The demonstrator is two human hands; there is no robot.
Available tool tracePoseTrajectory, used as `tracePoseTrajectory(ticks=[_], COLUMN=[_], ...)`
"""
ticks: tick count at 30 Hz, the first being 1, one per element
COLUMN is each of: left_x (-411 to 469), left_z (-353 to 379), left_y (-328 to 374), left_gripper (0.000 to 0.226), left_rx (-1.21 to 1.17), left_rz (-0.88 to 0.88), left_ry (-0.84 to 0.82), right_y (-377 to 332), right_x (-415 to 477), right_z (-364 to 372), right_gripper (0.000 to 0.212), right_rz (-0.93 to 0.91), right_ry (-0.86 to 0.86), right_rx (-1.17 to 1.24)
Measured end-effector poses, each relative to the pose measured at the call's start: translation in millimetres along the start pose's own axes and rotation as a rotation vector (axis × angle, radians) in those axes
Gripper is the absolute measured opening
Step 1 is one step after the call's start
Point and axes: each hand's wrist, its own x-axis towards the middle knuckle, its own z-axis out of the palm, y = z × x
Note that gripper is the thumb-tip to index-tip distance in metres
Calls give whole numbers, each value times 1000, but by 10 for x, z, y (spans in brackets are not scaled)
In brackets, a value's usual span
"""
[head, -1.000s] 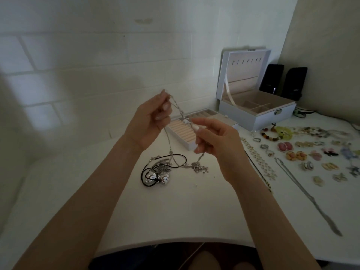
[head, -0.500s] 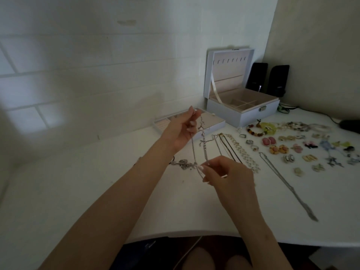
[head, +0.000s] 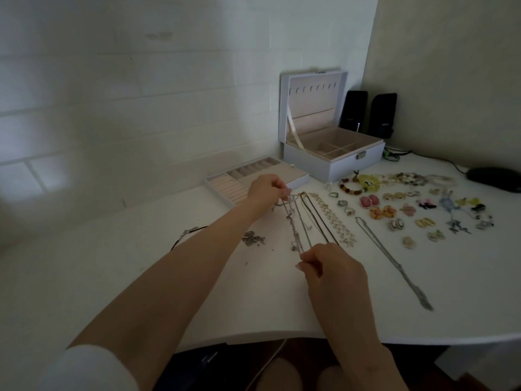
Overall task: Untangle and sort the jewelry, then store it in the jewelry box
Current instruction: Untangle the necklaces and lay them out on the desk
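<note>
Hands: left hand (head: 266,190) pinches the far end of the silver chain (head: 294,230); right hand (head: 331,268) pinches the near end
Chain: stretched between them, low over the tabletop (head: 282,292), just beside the laid-out necklaces (head: 318,218)
Jewelry box (head: 346,165): open, behind
Advice: lower both ends together, parallel to the neighbours, not touching them

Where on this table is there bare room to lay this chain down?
Bare: the table at its left front, between the wall and your left arm; also the right front corner beyond the long necklace. Crowded: earrings and bracelets behind that, and the laid-out necklaces beside your chain.
</note>
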Motion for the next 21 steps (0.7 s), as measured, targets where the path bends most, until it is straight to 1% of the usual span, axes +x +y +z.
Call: tracePoseTrajectory(ticks=[4, 6, 8, 9, 12, 15, 17, 19, 21], left_x=[43, 52, 61, 67, 70, 78, 81, 82, 68], left_z=[54, 71, 88, 95, 115, 113, 99, 88, 86], left_y=[-2, -1, -15, -23, -6, 47, 63, 42, 1], left_gripper=[19, 21, 23, 24, 24, 15, 12, 12, 12], left_rx=[39, 134, 247, 268, 217, 155, 145, 197, 311], left_rz=[-52, -36, 12, 43, 123, 201, 235, 242, 246], left_ry=[18, 25, 47, 71, 172, 291, 340, 326, 270], right_y=[18, 27, 31, 35, 44, 40, 33, 29, 23], right_x=[3, 11, 20, 22, 29, 56, 71, 71, 59], right_z=[23, 41, 56, 63, 74, 66, 65, 71, 74], right_gripper=[34, 36, 37, 36, 33, 29, 29, 31, 32], right_rz=[-15, -45, -86, -101, -120, -103, -103, -106, -102], right_ry=[2, 11, 33, 46, 71, 92, 97, 81, 49], right_rx=[-57, -107, -149, -166, -179, -150, -148, -178, -248])
